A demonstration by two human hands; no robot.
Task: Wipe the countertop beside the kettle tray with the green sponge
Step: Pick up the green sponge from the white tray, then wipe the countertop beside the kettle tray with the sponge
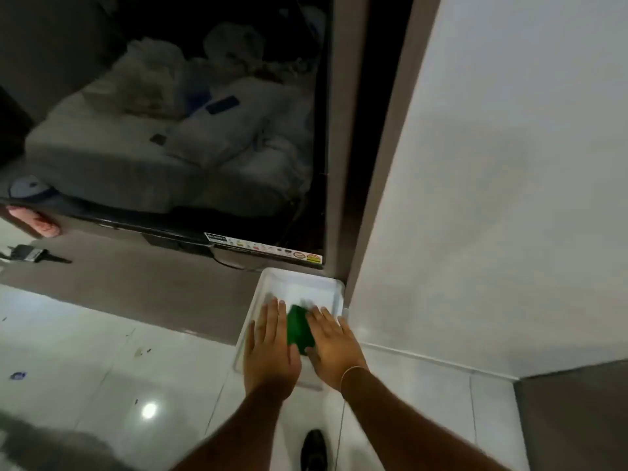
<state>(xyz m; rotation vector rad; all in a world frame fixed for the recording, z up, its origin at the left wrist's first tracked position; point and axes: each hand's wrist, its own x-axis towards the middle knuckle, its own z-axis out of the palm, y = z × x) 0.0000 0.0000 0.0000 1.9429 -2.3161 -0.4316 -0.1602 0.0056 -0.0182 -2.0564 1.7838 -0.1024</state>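
Observation:
The green sponge (pixel 299 329) lies in a white tray (pixel 334 288) that sits on the grey-brown countertop (pixel 153 283) against the white wall. My left hand (pixel 270 348) is flat, palm down, over the tray's left side, its thumb beside the sponge. My right hand (pixel 334 346) is stretched out flat over the sponge's right edge and covers part of it. The blur hides whether it grips the sponge. No kettle is in view.
A dark screen (pixel 170 130) stands on the countertop behind the tray and reflects a bed. A white wall (pixel 492 181) rises at the right. A black plug (pixel 27 253) and a pink item (pixel 37 220) lie at the far left. White floor tiles and a black shoe (pixel 314 450) are below.

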